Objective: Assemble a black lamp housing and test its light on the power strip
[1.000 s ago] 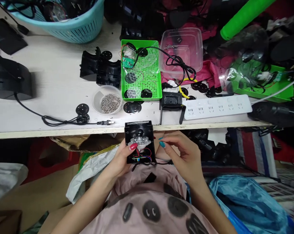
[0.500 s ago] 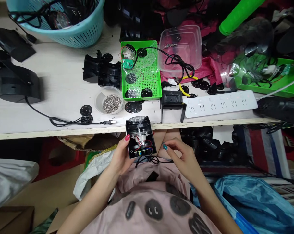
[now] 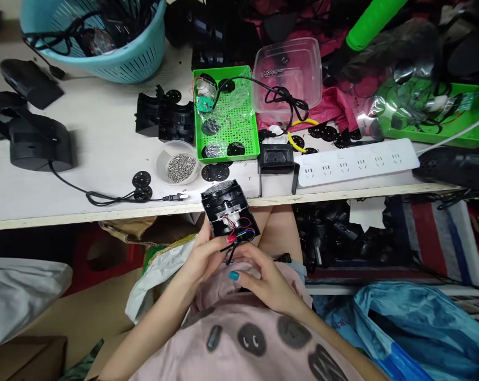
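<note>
My left hand (image 3: 208, 255) holds an open black housing (image 3: 228, 207) from its lower left side, the thumb lying on its lower edge. Inside it show a white part, red and blue wires and a clear disc at the top. A black cable (image 3: 230, 255) hangs from the lower end. Beside that cable is my right hand (image 3: 265, 275), its thumb apart from the other fingers; the fingertips are partly hidden at the housing's lower end, and whether they grip the cable cannot be made out.
A bowl of screws (image 3: 181, 168), a green tray (image 3: 227, 153) and a white power strip (image 3: 356, 162) lie on the table (image 3: 104, 185) beyond the housing. A blue basket (image 3: 124, 63) stands back left, a black lamp (image 3: 39, 140) at left.
The housing has tilted, and my left thumb has shifted from its left side to its lower edge. My right hand has moved left and down to the cable end. The view has shifted slightly.
</note>
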`<act>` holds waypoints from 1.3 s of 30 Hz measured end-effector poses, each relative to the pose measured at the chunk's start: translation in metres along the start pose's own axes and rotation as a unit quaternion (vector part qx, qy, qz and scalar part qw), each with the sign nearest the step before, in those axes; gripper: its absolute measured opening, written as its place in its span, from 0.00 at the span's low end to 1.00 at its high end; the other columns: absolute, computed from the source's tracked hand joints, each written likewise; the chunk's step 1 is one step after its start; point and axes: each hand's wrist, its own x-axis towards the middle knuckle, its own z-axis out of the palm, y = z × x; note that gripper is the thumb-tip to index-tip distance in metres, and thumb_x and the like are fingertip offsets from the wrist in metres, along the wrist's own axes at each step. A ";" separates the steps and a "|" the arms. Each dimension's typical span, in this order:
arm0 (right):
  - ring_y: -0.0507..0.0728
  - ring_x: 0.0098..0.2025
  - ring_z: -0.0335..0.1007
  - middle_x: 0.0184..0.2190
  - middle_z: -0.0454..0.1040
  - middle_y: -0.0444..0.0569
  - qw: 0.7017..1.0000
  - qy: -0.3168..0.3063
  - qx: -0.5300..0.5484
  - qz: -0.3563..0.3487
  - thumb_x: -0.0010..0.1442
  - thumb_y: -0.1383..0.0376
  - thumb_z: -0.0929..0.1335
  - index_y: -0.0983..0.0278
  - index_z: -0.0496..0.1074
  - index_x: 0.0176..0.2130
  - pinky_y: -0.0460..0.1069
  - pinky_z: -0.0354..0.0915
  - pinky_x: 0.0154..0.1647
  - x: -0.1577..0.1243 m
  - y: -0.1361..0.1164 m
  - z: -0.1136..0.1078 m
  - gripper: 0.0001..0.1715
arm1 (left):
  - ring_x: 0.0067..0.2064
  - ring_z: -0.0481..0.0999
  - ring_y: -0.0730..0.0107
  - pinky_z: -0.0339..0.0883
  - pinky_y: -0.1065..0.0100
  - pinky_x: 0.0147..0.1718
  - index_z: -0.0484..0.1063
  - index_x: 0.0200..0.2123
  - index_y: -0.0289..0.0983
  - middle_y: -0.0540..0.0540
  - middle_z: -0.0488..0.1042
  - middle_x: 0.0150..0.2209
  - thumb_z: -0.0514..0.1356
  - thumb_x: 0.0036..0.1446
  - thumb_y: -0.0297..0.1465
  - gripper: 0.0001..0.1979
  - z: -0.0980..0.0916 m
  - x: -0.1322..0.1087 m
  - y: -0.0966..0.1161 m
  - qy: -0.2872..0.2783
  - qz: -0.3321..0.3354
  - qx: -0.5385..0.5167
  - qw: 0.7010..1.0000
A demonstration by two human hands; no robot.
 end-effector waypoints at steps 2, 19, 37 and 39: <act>0.56 0.48 0.71 0.43 0.73 0.47 1.000 -0.013 0.023 -0.006 0.64 0.58 0.73 0.60 0.70 0.46 0.50 0.66 0.53 -0.001 0.004 0.005 0.14 | 0.41 0.78 0.64 0.71 0.65 0.45 0.74 0.46 0.41 0.48 0.81 0.40 0.71 0.38 0.22 0.28 -0.001 0.000 0.001 0.005 0.015 0.007 1.000; 0.51 0.25 0.62 0.27 0.67 0.41 0.883 0.251 -0.345 -0.195 0.66 0.71 0.66 0.61 0.72 0.39 0.47 0.60 0.25 0.010 -0.036 -0.003 0.06 | 0.43 0.75 0.68 0.68 0.69 0.46 0.65 0.58 0.49 0.51 0.77 0.43 0.71 0.40 0.23 0.40 -0.002 -0.007 -0.008 0.008 0.036 0.018 0.999; 0.53 0.28 0.65 0.28 0.66 0.44 0.822 0.182 -0.496 -0.213 0.69 0.73 0.61 0.61 0.64 0.37 0.49 0.60 0.29 0.012 -0.031 0.000 0.09 | 0.49 0.71 0.66 0.63 0.68 0.52 0.60 0.59 0.50 0.50 0.71 0.49 0.68 0.50 0.25 0.35 -0.007 -0.006 -0.021 0.015 0.134 0.079 0.988; 0.53 0.28 0.64 0.28 0.66 0.43 0.822 0.191 -0.492 -0.213 0.70 0.72 0.62 0.61 0.64 0.36 0.49 0.60 0.29 0.011 -0.030 -0.001 0.09 | 0.50 0.71 0.66 0.62 0.68 0.53 0.61 0.60 0.50 0.50 0.71 0.50 0.68 0.49 0.25 0.36 -0.006 -0.005 -0.021 0.019 0.144 0.079 0.986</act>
